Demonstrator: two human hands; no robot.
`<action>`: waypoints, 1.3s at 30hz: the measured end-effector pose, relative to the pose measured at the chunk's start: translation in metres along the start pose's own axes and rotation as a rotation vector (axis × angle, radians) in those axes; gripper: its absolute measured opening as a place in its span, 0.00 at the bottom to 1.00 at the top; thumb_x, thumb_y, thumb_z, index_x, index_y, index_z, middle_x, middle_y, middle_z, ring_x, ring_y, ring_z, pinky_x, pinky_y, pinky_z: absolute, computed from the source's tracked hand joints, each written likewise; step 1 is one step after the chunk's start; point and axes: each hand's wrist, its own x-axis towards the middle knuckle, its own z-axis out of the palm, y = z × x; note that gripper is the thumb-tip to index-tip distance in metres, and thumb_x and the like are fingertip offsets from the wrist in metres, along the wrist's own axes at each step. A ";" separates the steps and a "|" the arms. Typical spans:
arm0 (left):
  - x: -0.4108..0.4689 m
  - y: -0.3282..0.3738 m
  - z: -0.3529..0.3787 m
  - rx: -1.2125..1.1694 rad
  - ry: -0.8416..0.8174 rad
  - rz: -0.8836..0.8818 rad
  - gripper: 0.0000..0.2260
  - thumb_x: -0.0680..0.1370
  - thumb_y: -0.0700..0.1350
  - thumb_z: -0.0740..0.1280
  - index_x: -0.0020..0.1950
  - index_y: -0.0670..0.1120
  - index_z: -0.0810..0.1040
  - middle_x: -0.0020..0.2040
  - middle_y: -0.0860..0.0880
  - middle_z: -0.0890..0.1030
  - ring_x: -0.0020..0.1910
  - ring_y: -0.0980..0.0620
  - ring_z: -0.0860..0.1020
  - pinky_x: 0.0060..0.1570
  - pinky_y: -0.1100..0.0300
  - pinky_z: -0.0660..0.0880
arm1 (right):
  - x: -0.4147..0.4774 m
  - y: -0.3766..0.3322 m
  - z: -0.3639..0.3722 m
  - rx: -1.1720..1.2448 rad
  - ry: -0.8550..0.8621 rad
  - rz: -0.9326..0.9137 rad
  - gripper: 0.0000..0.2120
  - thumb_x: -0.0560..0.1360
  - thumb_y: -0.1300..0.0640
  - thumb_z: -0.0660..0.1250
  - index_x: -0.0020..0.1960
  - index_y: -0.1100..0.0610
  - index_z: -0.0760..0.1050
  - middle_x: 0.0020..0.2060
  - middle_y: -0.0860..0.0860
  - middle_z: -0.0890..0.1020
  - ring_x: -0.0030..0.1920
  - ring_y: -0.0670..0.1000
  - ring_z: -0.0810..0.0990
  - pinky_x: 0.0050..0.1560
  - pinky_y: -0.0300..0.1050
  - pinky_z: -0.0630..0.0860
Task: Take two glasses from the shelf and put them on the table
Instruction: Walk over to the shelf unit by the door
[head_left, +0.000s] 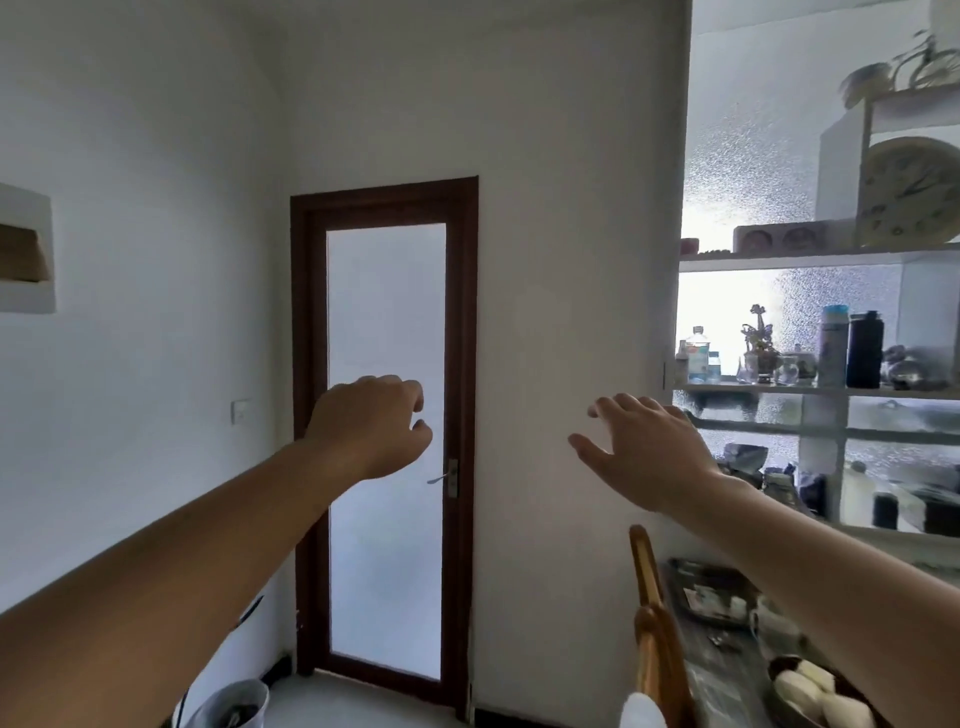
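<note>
Two bare arms reach forward, both hands empty. Far left: a wall recess (26, 249) with a brown shape inside, and a light switch (240, 411) lower on the same wall. Left hand (371, 423) raised in front of the door (385, 441), fingers curled loosely inward, thumb tip near the forefinger, nothing between them. Door has a dark wooden frame, frosted pane and a metal handle (447, 477) on its right side, just below the left hand. Right hand (647, 452) held palm down before the white wall, fingers spread and slightly bent, thumb out to the left; touching nothing. Right of it: white shelf (810, 391) against textured glass. Glasses (787, 370) stand on the middle board, clear and small, between a little ornament and a pale flask; well apart from both hands. Clock (906, 192) on the board above. Table (727, 670) at lower right, cluttered, partly hidden by the right forearm.
</note>
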 end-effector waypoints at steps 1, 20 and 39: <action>0.010 -0.003 0.015 -0.009 0.001 0.006 0.15 0.74 0.54 0.61 0.57 0.50 0.77 0.51 0.52 0.81 0.47 0.50 0.78 0.41 0.57 0.69 | 0.008 0.004 0.011 -0.007 -0.002 0.008 0.26 0.75 0.36 0.53 0.63 0.52 0.70 0.60 0.50 0.78 0.60 0.52 0.75 0.61 0.52 0.69; 0.247 -0.083 0.261 -0.228 0.009 0.195 0.08 0.72 0.52 0.60 0.47 0.51 0.75 0.45 0.52 0.81 0.41 0.51 0.74 0.38 0.57 0.66 | 0.205 0.041 0.172 -0.188 0.023 0.257 0.23 0.75 0.39 0.54 0.62 0.53 0.70 0.59 0.51 0.78 0.59 0.53 0.74 0.60 0.50 0.67; 0.432 0.027 0.458 -0.315 -0.007 0.395 0.15 0.74 0.54 0.60 0.56 0.51 0.76 0.54 0.50 0.81 0.52 0.47 0.78 0.47 0.54 0.72 | 0.309 0.210 0.290 -0.372 -0.059 0.435 0.23 0.75 0.38 0.53 0.59 0.53 0.70 0.55 0.51 0.79 0.57 0.53 0.75 0.58 0.52 0.69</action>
